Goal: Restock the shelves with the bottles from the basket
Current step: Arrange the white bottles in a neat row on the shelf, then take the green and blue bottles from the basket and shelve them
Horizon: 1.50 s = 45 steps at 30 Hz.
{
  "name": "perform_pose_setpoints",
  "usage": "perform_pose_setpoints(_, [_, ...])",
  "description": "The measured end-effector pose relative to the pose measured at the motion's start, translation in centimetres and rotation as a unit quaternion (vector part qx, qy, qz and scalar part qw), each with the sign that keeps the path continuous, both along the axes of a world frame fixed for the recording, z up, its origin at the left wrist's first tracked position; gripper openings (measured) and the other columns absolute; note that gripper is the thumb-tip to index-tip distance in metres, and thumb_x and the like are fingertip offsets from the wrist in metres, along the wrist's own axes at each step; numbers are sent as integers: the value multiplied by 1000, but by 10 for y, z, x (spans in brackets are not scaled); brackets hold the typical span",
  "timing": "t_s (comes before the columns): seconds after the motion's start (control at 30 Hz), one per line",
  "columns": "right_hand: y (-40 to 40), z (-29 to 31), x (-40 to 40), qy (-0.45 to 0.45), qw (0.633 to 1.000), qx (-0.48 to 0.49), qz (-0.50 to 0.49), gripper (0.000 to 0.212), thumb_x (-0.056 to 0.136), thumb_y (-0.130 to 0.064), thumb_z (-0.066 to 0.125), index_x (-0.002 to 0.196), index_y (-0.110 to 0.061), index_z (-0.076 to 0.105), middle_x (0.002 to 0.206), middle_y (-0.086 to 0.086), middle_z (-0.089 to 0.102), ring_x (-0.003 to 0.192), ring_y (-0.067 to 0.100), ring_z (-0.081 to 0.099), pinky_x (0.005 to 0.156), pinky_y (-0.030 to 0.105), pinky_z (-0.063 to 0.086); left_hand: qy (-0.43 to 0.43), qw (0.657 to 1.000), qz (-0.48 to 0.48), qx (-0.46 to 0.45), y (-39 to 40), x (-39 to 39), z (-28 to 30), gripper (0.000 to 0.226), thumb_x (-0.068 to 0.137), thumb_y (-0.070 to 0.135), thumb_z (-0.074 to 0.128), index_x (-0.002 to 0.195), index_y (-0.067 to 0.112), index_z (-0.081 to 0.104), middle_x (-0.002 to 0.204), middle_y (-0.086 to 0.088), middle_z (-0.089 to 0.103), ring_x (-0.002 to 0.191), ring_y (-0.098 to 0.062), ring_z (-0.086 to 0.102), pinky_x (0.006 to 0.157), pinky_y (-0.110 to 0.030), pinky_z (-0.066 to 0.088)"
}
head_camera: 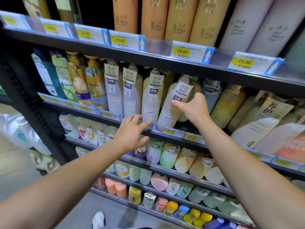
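Right hand (193, 108) is up at the shelf (165, 132), thumb and fingers (177, 103) wrapped round a pale pump bottle (171, 108) that leans to the left, its base sitting just behind the shelf's front lip. So this one is landing in its row but is not yet upright, by my reading. Left hand (132, 131) reaches in lower down, fingers spread and loose, holding nothing; the fingertips are at the foot of the neighbouring white bottle (151, 98), right at the price rail, though I cannot tell whether they touch it.

How far along? Hard to call. The basket is not in view, so what is left to put out cannot be counted. This shelf looks close to full: two grey bottles (123, 90) stand straight beyond the left fingers, and the white one is in line.

Room to move is tight. The shelf above (181, 63) sits just over the pump head of the leaning bottle, so straightening it likely means swinging the top to the right and back, not lifting. To the right of the right fingers, a blue bottle (212, 95) and a yellow bottle (227, 104) crowd near, with a dark gap low down beside the tilted base. The front lip with its price tags (170, 131) is the edge to mind: a base slipping forward would come off onto the packed rows below.
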State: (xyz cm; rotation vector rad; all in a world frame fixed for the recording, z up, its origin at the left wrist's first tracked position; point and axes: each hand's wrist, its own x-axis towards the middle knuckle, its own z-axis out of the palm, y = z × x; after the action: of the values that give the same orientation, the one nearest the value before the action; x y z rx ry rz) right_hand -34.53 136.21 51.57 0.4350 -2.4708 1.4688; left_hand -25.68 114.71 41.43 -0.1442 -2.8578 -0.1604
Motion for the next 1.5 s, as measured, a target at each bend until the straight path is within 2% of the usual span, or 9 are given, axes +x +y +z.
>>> perform_pose_setpoints(0.1, [-8,3,-4,2,1000,5,21,55,68,-33,86,112,-31,53,92,-21,65,80,-14,58,59,1,40,2,1000,-1,8,0,-1,1,63,89,53,57,147,36,40,140,-7,41,128,-29,35,112,-43,30])
perform_pose_setpoints(0.23, [-15,-1,-3,0,1000,-6,28,61,74,-36,82,126,-30,50,97,-22,65,87,-7,59,70,12,46,9,1000,-4,13,0,1,-1,62,88,48,59,146,34,43,138,-8,43,126,-29,37,111,-42,31])
perform_pose_setpoints(0.3, [-17,-6,-2,-11,1000,-7,18,44,76,-37,81,112,-28,57,95,-8,70,87,8,66,75,26,54,15,1000,-5,18,-1,2,-1,61,88,46,60,146,33,44,138,-9,44,125,-30,38,110,-42,32])
perform_pose_setpoints(0.43, [-19,-25,2,-64,997,29,20,34,73,-34,84,83,-28,52,88,-12,66,84,10,64,68,26,51,22,1000,-2,10,-1,3,-2,61,89,46,59,146,33,44,138,-8,45,125,-29,39,110,-42,30])
perform_pose_setpoints(0.63, [-23,-56,9,-133,981,143,-18,63,70,-38,83,117,-11,52,121,8,64,108,29,62,90,39,52,22,1000,17,9,-4,4,-2,60,90,46,59,146,32,44,138,-5,45,129,-27,36,112,-42,31])
perform_pose_setpoints(0.97, [-24,-52,14,-141,976,165,-22,64,72,-45,80,117,-12,49,123,9,62,110,30,60,92,44,52,4,1000,30,-6,-3,8,3,63,90,49,56,148,33,39,143,-4,42,132,-27,34,115,-42,25])
perform_pose_setpoints(1.13, [-12,-49,31,-123,963,236,-42,67,75,-50,77,120,-11,45,125,10,59,112,32,57,87,41,50,-10,1000,16,-7,-3,14,13,65,90,48,57,150,30,37,146,-5,42,135,-27,33,116,-42,23])
perform_pose_setpoints(1.27, [3,-54,62,-83,951,294,-48,80,82,-49,72,145,-12,39,141,11,50,130,32,45,102,40,43,-9,1000,-18,5,-2,27,24,66,90,45,59,150,25,39,148,-8,43,136,-30,35,115,-42,24])
perform_pose_setpoints(1.5, [21,-59,144,-26,925,374,-56,80,82,-46,72,147,-12,38,143,12,49,135,29,38,113,35,29,-5,994,-102,26,7,75,34,66,88,40,62,149,20,43,151,-9,44,137,-29,38,116,-40,24])
